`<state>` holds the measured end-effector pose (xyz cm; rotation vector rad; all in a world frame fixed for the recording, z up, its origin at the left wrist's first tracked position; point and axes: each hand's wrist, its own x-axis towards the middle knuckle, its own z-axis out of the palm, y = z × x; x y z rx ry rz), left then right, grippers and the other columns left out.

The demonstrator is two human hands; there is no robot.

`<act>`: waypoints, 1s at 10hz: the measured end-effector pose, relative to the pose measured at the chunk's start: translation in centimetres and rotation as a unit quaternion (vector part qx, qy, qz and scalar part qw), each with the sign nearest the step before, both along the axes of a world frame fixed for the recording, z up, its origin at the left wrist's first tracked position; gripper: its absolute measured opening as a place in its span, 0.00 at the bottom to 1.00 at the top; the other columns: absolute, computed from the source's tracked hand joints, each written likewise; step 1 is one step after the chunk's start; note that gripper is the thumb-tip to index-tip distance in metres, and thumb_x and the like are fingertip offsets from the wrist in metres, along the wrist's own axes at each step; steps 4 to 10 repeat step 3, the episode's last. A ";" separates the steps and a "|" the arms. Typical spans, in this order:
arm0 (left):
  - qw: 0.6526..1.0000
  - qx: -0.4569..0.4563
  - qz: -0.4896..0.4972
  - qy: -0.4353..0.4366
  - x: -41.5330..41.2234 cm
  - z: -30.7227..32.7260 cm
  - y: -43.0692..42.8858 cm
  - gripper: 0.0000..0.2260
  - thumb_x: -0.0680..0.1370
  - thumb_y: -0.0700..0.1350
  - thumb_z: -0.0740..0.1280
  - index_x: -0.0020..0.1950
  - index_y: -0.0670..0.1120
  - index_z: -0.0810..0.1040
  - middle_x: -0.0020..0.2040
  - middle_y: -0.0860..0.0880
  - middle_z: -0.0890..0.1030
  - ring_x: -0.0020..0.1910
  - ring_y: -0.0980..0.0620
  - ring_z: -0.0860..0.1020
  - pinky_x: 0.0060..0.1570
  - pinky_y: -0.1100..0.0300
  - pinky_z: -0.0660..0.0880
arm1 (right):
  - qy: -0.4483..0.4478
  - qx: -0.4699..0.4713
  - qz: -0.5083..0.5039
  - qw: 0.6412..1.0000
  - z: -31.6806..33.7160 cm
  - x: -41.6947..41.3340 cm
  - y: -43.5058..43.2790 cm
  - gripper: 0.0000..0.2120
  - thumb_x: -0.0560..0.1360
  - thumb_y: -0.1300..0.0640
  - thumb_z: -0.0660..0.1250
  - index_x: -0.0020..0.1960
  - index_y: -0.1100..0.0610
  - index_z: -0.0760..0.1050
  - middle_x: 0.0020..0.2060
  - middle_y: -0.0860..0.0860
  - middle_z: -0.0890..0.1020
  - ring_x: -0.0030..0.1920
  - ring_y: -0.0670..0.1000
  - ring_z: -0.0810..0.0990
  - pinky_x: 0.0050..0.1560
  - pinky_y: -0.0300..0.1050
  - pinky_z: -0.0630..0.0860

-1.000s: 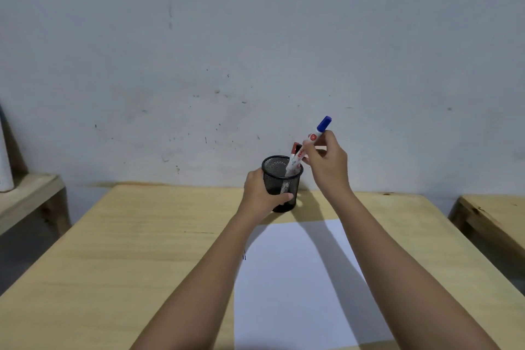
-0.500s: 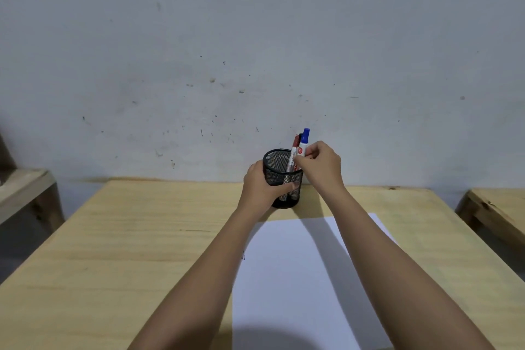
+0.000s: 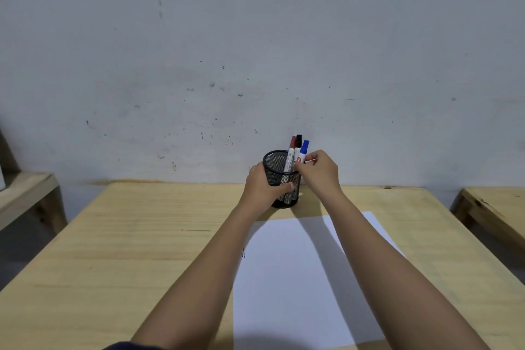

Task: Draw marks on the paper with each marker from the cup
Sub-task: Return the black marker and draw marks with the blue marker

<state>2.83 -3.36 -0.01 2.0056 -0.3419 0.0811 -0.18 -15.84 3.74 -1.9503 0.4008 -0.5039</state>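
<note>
A black mesh cup (image 3: 277, 167) stands near the far edge of the wooden table (image 3: 147, 239). My left hand (image 3: 262, 186) wraps around its left side. Three capped markers stand in the cup: a red one (image 3: 291, 152), a black one (image 3: 298, 142) and a blue one (image 3: 304, 149). The fingers of my right hand (image 3: 319, 169) pinch the blue marker's barrel just above the cup's rim. A white sheet of paper (image 3: 295, 284) lies in front of the cup, with small dark marks (image 3: 243, 253) near its left edge, partly hidden by my left forearm.
A grey scuffed wall (image 3: 255, 51) rises right behind the table. Another wooden surface (image 3: 25, 193) stands to the left and one more (image 3: 500, 204) to the right, each separated from my table by a gap.
My right hand has lowered the blue marker from a tilted position above the cup down into it, beside the red and black ones. My left hand has stayed on the cup.
</note>
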 end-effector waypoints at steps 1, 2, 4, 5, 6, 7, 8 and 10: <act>1.000 0.030 -0.009 -0.002 -0.9 0.1 0.5 0.25 0.67 0.47 0.75 0.61 0.44 0.71 0.58 0.45 0.74 0.59 0.50 0.71 0.53 0.61 0.67 | 0.000 -0.023 0.016 1.000 -0.8 -1.4 -0.4 0.15 0.74 0.55 0.67 0.58 0.61 0.74 0.53 0.56 0.78 0.53 0.54 0.76 0.50 0.42 0.68; 0.998 0.053 -0.036 0.007 -2.7 0.0 1.3 0.20 0.72 0.43 0.71 0.62 0.44 0.71 0.57 0.50 0.73 0.54 0.55 0.70 0.50 0.65 0.65 | 0.030 -0.062 0.025 0.997 -1.7 -3.1 -1.1 0.18 0.77 0.56 0.62 0.64 0.62 0.72 0.61 0.58 0.77 0.61 0.55 0.74 0.57 0.43 0.68; 0.997 0.031 -0.045 0.059 -5.4 -2.7 2.6 0.29 0.72 0.50 0.68 0.71 0.50 0.62 0.71 0.49 0.65 0.71 0.51 0.65 0.66 0.57 0.66 | 0.073 -0.087 0.028 0.993 -3.3 -5.3 -1.3 0.20 0.77 0.57 0.61 0.67 0.61 0.69 0.65 0.57 0.74 0.65 0.55 0.72 0.61 0.43 0.67; 0.997 0.031 -0.045 0.059 -5.4 -2.7 2.6 0.29 0.72 0.50 0.68 0.71 0.50 0.62 0.71 0.49 0.65 0.71 0.51 0.65 0.66 0.57 0.66 | 0.073 -0.087 0.028 0.993 -3.3 -5.3 -1.3 0.20 0.77 0.57 0.61 0.67 0.61 0.69 0.65 0.57 0.74 0.65 0.55 0.72 0.61 0.43 0.67; 0.997 0.031 -0.045 0.059 -5.4 -2.7 2.6 0.29 0.72 0.50 0.68 0.71 0.50 0.62 0.71 0.49 0.65 0.71 0.51 0.65 0.66 0.57 0.66 | 0.073 -0.087 0.028 0.993 -3.3 -5.3 -1.3 0.20 0.77 0.57 0.61 0.67 0.61 0.69 0.65 0.57 0.74 0.65 0.55 0.72 0.61 0.43 0.67; 0.997 0.031 -0.045 0.059 -5.4 -2.7 2.6 0.29 0.72 0.50 0.68 0.71 0.50 0.62 0.71 0.49 0.65 0.71 0.51 0.65 0.66 0.57 0.66 | 0.073 -0.087 0.028 0.993 -3.3 -5.3 -1.3 0.20 0.77 0.57 0.61 0.67 0.61 0.69 0.65 0.57 0.74 0.65 0.55 0.72 0.61 0.43 0.67; 0.997 0.031 -0.045 0.059 -5.4 -2.7 2.6 0.29 0.72 0.50 0.68 0.71 0.50 0.62 0.71 0.49 0.65 0.71 0.51 0.65 0.66 0.57 0.66 | 0.073 -0.087 0.028 0.993 -3.3 -5.3 -1.3 0.20 0.77 0.57 0.61 0.67 0.61 0.69 0.65 0.57 0.74 0.65 0.55 0.72 0.61 0.43 0.67; 0.997 0.031 -0.045 0.059 -5.4 -2.7 2.6 0.29 0.72 0.50 0.68 0.71 0.50 0.62 0.71 0.49 0.65 0.71 0.51 0.65 0.66 0.57 0.66 | 0.073 -0.087 0.028 0.993 -3.3 -5.3 -1.3 0.20 0.77 0.57 0.61 0.67 0.61 0.69 0.65 0.57 0.74 0.65 0.55 0.72 0.61 0.43 0.67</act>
